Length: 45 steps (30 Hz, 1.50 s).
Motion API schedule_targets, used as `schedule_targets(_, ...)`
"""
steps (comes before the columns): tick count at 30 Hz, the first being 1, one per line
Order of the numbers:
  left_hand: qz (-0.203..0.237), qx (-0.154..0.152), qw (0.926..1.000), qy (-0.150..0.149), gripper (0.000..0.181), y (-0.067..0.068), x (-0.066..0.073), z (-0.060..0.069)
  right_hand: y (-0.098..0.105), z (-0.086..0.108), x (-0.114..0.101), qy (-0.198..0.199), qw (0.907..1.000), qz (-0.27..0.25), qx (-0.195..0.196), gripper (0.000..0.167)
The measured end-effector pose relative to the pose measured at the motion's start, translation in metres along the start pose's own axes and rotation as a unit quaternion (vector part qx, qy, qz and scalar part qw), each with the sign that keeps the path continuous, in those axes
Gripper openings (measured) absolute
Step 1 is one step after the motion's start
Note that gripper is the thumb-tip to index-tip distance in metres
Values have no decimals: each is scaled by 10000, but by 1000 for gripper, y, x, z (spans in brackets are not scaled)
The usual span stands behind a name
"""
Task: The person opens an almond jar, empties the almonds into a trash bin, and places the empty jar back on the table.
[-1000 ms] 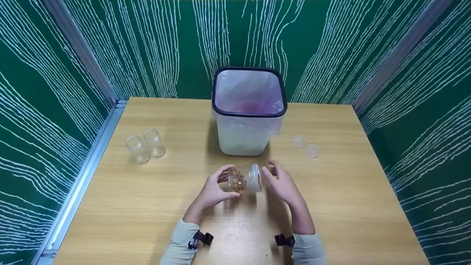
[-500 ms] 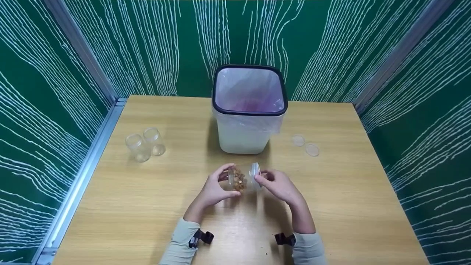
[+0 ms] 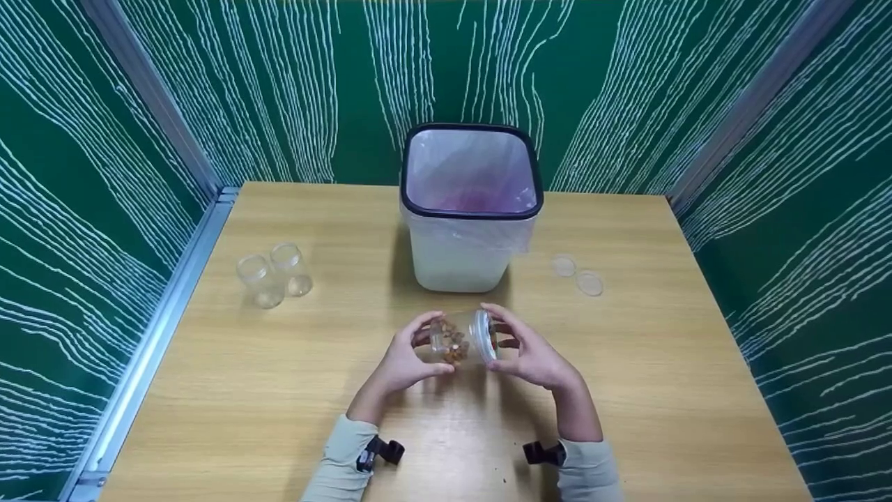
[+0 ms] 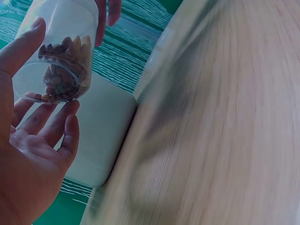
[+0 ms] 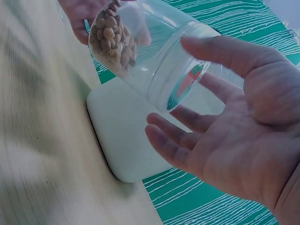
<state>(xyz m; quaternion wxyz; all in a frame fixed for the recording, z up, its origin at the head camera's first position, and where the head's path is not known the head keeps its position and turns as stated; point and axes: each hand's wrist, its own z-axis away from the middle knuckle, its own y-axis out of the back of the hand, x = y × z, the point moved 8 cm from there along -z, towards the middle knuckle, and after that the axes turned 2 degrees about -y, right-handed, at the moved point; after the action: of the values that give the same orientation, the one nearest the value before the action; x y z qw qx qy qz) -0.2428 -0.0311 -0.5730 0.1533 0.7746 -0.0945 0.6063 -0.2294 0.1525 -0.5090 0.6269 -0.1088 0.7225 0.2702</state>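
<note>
A clear plastic jar (image 3: 468, 324) is held on its side above the table, in front of the bin. My left hand (image 3: 408, 359) grips its base end, thumb and fingers on opposite sides. Brown nut-like pieces (image 5: 112, 40) lie heaped toward that end. At the other end sits a clear lid (image 3: 482, 337) with a red and green label on its face. My right hand (image 3: 533, 355) holds the lid's rim, the thumb (image 5: 211, 49) on one side and fingers round the other. Part of the fingers is hidden behind the jar in the head view.
A white bin (image 3: 460, 254) with a black rim and a plastic liner stands behind the hands. Two clear jars (image 3: 261, 282) stand together at the left of the wooden table (image 3: 627, 390). Two clear discs (image 3: 589, 283) lie on the right. Green patterned walls surround the table.
My right hand was apart from the lid, then pinched it with fingers bunched, and now spans the rim more widely. The left hand keeps its grip on the jar.
</note>
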Motion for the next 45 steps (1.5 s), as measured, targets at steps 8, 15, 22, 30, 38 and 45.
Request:
schedule_targets(8,-100,101,9999,-83,88,5,-5,-11,22,-4,19,-156,9922,-197,1218,84)
schedule_targets(15,-137,151,9998,-25,89,10,-2,-17,32,-5,25,-1312,9661,1067,1949,52)
schedule_targets(22,-79,50,9999,-95,90,9,0,-25,26,-12,25,-1486,9678,1330,1533,50)
schedule_targets(30,-82,-59,9996,-248,87,10,31,-26,20,-17,24,-1035,9919,337,657,62)
schedule_targets(38,72,-84,9991,-406,85,9,37,-26,16,-17,9,-53,9992,-384,-20,88)
schedule_targets(45,59,-38,9985,-545,85,10,38,-25,22,-20,12,226,9968,-471,606,88)
